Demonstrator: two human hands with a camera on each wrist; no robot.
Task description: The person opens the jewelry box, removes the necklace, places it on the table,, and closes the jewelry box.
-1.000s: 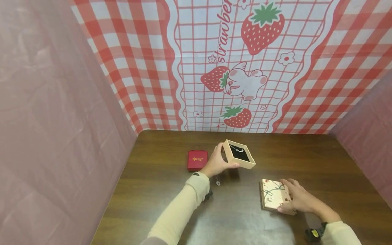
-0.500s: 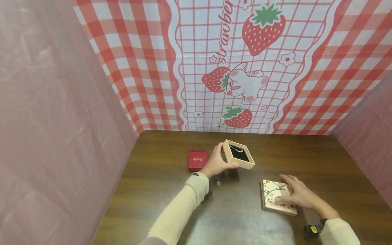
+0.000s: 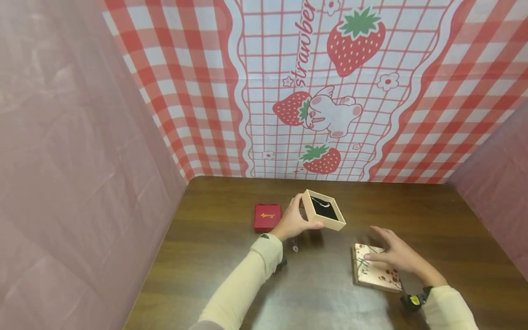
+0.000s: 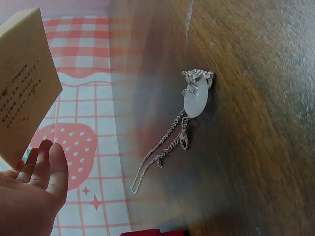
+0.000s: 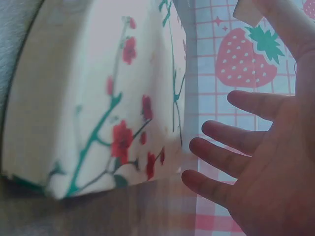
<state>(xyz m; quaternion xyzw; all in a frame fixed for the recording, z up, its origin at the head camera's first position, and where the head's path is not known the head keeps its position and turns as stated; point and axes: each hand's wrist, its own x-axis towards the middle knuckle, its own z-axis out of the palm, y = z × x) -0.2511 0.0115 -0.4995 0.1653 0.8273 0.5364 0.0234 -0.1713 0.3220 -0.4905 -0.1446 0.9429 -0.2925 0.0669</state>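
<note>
I see the left hand (image 3: 294, 222) gripping the open box (image 3: 332, 223)
Right hand (image 3: 399, 255) spread by the flowered box (image 3: 374, 277), can't tell if touching

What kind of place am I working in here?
Probably a small curtained-off tabletop booth, perhaps indoors: a wooden table, a strawberry-print cloth rising behind it, and plain pinkish drapes on both sides. Nothing beyond them shows, so the wider room can't be told.

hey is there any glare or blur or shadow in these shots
Head view: pale glare low on the table, shadow below the open box; left wrist view: necklace fairly sharp; right wrist view: flowered box blurred, washed pale near the top.
</note>
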